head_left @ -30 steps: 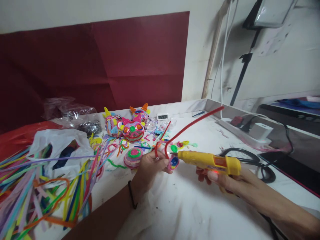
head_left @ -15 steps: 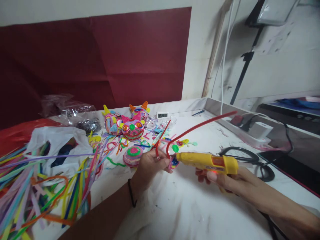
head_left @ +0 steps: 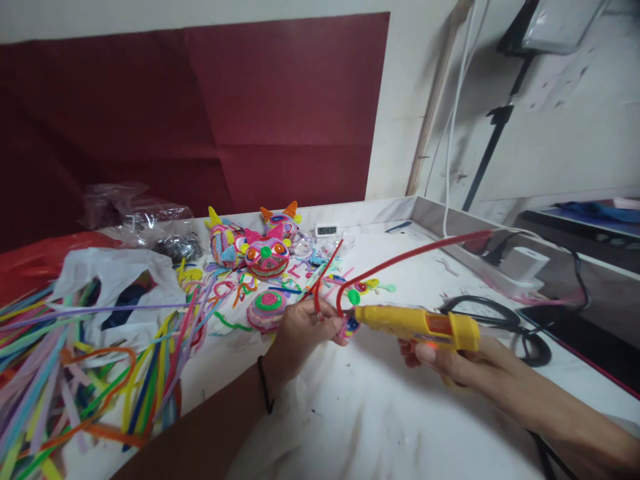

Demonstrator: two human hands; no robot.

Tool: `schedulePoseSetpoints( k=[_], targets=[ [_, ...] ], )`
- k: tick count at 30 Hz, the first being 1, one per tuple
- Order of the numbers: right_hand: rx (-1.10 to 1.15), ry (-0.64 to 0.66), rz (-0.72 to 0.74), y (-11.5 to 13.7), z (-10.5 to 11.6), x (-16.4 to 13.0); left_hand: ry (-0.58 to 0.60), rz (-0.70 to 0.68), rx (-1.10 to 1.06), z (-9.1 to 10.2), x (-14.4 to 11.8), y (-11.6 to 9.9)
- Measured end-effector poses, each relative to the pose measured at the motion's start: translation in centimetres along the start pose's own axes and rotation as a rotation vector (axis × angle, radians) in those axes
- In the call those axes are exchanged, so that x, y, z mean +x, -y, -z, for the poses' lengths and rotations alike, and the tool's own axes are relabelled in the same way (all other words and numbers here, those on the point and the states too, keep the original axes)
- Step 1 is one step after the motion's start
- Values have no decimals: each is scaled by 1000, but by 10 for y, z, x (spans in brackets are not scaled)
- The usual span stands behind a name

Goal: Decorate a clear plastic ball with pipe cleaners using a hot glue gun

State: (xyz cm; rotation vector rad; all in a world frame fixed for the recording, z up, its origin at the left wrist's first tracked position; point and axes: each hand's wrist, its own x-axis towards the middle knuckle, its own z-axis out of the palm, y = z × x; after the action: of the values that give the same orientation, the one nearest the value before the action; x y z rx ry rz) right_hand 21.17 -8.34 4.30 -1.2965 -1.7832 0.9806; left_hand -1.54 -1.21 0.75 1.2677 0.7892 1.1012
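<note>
Red pipe cleaner (head_left: pixel 400 257): pinched at its bent end by the left hand (head_left: pixel 300 330), curving up from the fingers and running long and thin to the right, above the glue gun and clear of the table.
Second red stem: shorter, rising from the same pinch toward the upper right.
Coiled disc (head_left: pixel 349 327): small round spiral of blue, pink and yellow, pressed against the left fingertips, just below the bend of the red pipe cleaner.
Left hand: closed, thumb and fingers clamped on the red pipe cleaner and the coiled disc; dark band on the wrist.
Glue gun (head_left: pixel 417 323): yellow, lying almost level, nozzle pointing left and touching the coiled disc; orange window on the body, small red glow underneath.
Right hand (head_left: pixel 453 363): wrapped around the grip of the glue gun from below, fingers closed on it.
Table (head_left: pixel 380 413): white, smudged, with a raised edge at the far right.
Finished figures (head_left: pixel 265 257): bright pink heads with orange and yellow horns, well behind the left hand.
Flat spiral (head_left: pixel 269 308): pink and green, on the table just left of the left hand.
Loose pipe cleaners (head_left: pixel 75 373): many colours, heaped at the far left beside a white plastic bag (head_left: pixel 120 287).
Black cable (head_left: pixel 505 323): looped on the table behind the glue gun.
</note>
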Motion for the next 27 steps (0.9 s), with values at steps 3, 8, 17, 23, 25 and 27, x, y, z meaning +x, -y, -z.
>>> schedulePoseSetpoints(
  k=[3, 8, 17, 23, 25, 27],
  targets=[
    [-28, -17, 8, 1, 0, -1, 1, -10, 20, 0, 0, 1],
    [-68, -40, 2, 3, 1, -2, -2, 0, 30, 0, 0, 1],
    [-123, -62, -20, 0, 0, -3, 3, -18, 34, 0, 0, 2],
    [-125, -75, 13, 1, 0, -4, 3, -19, 26, 1, 0, 3],
    [-122, -76, 22, 1, 0, -4, -5, -17, 31, 0, 0, 3],
    [-127, -72, 28, 1, 0, -3, -3, -19, 35, 0, -1, 2]
  ],
)
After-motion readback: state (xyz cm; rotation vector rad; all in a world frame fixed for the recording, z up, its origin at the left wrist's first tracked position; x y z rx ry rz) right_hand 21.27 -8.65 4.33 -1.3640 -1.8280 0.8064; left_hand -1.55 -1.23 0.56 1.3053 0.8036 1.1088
